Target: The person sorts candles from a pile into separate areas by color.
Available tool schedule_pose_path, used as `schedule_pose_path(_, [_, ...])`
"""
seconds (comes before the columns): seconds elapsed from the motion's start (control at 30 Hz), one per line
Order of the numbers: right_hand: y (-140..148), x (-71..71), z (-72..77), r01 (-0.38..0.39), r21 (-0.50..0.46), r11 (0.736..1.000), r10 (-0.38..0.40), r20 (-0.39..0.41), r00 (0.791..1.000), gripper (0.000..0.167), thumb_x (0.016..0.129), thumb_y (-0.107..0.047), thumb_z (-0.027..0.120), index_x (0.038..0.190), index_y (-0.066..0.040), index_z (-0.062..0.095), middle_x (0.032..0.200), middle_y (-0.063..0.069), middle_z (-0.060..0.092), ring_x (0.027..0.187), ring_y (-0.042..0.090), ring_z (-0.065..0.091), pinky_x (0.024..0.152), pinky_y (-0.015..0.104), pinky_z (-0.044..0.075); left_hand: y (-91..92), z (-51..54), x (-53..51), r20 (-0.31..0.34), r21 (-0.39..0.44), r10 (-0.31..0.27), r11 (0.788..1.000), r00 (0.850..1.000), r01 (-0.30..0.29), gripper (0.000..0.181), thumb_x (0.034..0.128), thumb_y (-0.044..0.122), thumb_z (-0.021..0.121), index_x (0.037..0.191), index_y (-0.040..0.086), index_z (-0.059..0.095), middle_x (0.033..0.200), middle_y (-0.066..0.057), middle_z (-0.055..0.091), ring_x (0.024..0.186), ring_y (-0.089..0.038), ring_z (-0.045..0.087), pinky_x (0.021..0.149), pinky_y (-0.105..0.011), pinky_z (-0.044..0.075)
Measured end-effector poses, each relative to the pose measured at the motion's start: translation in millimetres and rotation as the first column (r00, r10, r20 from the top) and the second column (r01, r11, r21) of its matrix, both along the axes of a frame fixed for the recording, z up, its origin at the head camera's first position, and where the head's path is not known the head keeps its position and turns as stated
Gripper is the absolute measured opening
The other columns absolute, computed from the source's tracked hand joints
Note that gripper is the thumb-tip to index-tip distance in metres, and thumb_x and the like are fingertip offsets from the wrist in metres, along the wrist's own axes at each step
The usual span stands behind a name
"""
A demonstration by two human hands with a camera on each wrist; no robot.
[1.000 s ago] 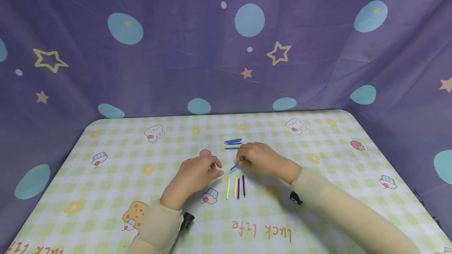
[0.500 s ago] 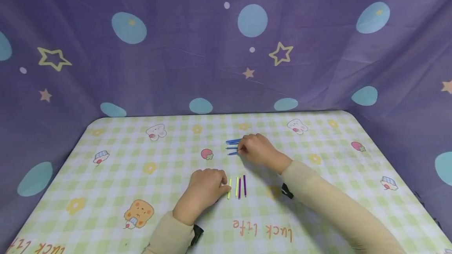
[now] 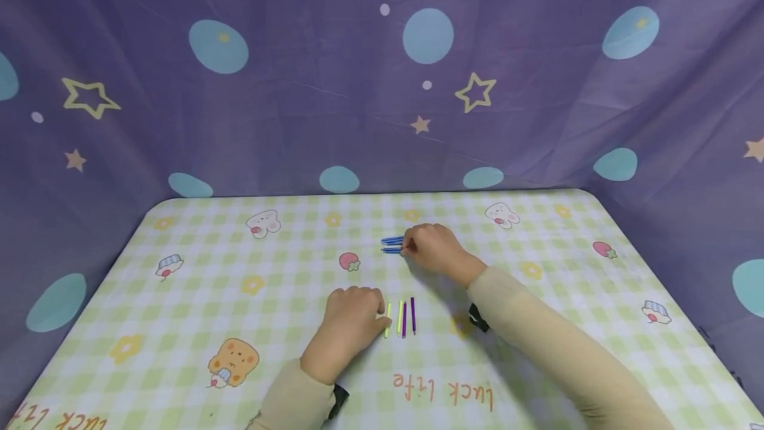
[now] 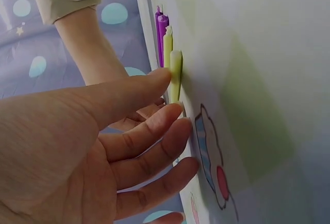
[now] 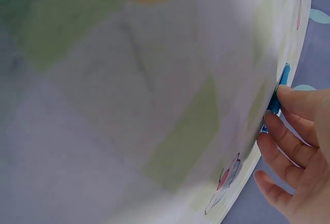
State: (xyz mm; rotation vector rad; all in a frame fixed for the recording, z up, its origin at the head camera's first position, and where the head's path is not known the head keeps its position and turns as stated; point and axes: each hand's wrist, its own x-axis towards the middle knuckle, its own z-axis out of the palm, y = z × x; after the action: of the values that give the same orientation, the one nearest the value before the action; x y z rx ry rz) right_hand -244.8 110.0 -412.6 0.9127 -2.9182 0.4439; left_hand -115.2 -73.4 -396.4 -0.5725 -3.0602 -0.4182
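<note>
Your right hand (image 3: 438, 247) pinches a slim, round blue stick (image 5: 279, 91) between thumb and index finger, at the green-and-white checked tabletop (image 3: 298, 251). Its free end points left from your fingertips, just beside the other slim blue sticks (image 3: 392, 240), which lie on its far side. Your left hand (image 3: 349, 320) has relaxed, parted fingers and grasps nothing; its thumb tip is at a slim yellow stick (image 4: 176, 62), whether touching you can't tell. Another yellow stick (image 3: 400, 317) and two slim purple sticks (image 3: 413, 316) lie right of that.
</note>
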Motion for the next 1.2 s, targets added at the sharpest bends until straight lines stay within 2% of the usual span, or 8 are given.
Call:
schedule_pose_path(0.3, [-1,-1.7,1.2,0.009,0.013,1.000,-0.009,-0.016,1.000,0.009,0.087,-0.021,0.078,0.087,-0.014,0.072,0.085,-0.002,0.070,0.078,0.016,0.066,0.073,0.036,0.054,4.0,1.5,-1.5,0.031,-0.026,0.027,0.999,0.999,-0.027,0.028,0.0810,0.029,0.080,0.064,0.015,0.062,0.062,0.005,0.056,0.058,-0.017,0.052,0.058,-0.037,0.040])
schedule_pose_path(0.47, [1,2.8,8.1,0.046,0.003,0.999,-0.046,0.031,0.998,0.010,0.087,-0.024,0.078,0.088,-0.016,0.072,0.087,-0.004,0.069,0.079,0.014,0.065,0.072,0.035,0.053,4.6,1.8,-3.0,0.013,-0.005,0.025,1.000,1.000,-0.025,0.039,0.0803,0.016,0.075,0.052,0.017,0.049,0.055,0.005,0.046,0.053,-0.015,0.044,0.055,-0.036,0.037])
schedule_pose_path(0.6, [2,8.3,15.9,0.084,-0.024,0.996,-0.081,0.088,0.993,0.009,0.088,-0.025,0.077,0.090,-0.018,0.072,0.087,-0.005,0.067,0.076,0.011,0.062,0.070,0.034,0.051,3.8,0.6,-3.8,-0.001,0.014,0.023,1.000,1.000,-0.023,0.036,0.0744,0.008,0.070,0.049,0.018,0.048,0.055,0.005,0.045,0.053,-0.015,0.043,0.054,-0.037,0.037])
schedule_pose_path(0.7, [3,13.6,21.9,0.098,-0.059,0.993,-0.089,0.128,0.988,0.008,0.089,-0.025,0.076,0.091,-0.018,0.073,0.087,-0.005,0.066,0.073,0.010,0.059,0.067,0.032,0.049,2.0,0.2,-5.4,0.005,0.015,0.017,1.000,1.000,-0.017,0.023,0.0725,0.006,0.069,0.054,0.017,0.059,0.058,0.004,0.053,0.056,-0.018,0.050,0.056,-0.039,0.040])
schedule_pose_path(0.83, [5,22.9,29.8,0.080,-0.119,0.990,-0.059,0.175,0.983,0.006,0.091,-0.024,0.074,0.093,-0.018,0.073,0.087,-0.005,0.066,0.071,0.009,0.057,0.062,0.030,0.047,-2.1,0.4,-10.0,0.023,0.003,0.006,1.000,1.000,-0.006,0.008,0.0748,0.006,0.071,0.073,0.014,0.074,0.072,0.000,0.067,0.068,-0.022,0.061,0.063,-0.041,0.046])
schedule_pose_path(0.97, [8,33.8,36.7,0.058,-0.170,0.984,-0.022,0.206,0.978,0.006,0.092,-0.021,0.072,0.096,-0.016,0.073,0.091,-0.005,0.067,0.077,0.010,0.059,0.065,0.030,0.048,-7.0,0.9,-15.0,0.053,-0.012,-0.002,1.000,0.999,0.003,0.010,0.0774,0.006,0.073,0.084,0.011,0.076,0.080,-0.001,0.070,0.074,-0.023,0.065,0.066,-0.041,0.048])
schedule_pose_path(1.2, [13,51.5,39.0,0.027,-0.216,0.976,0.026,0.238,0.971,0.014,0.092,-0.019,0.072,0.103,-0.011,0.073,0.095,-0.005,0.068,0.083,0.010,0.060,0.072,0.031,0.049,-17.0,3.1,-23.9,0.071,-0.020,0.019,1.000,0.997,-0.018,0.011,0.0788,0.006,0.073,0.089,0.010,0.075,0.079,0.000,0.070,0.070,-0.020,0.063,0.064,-0.040,0.048])
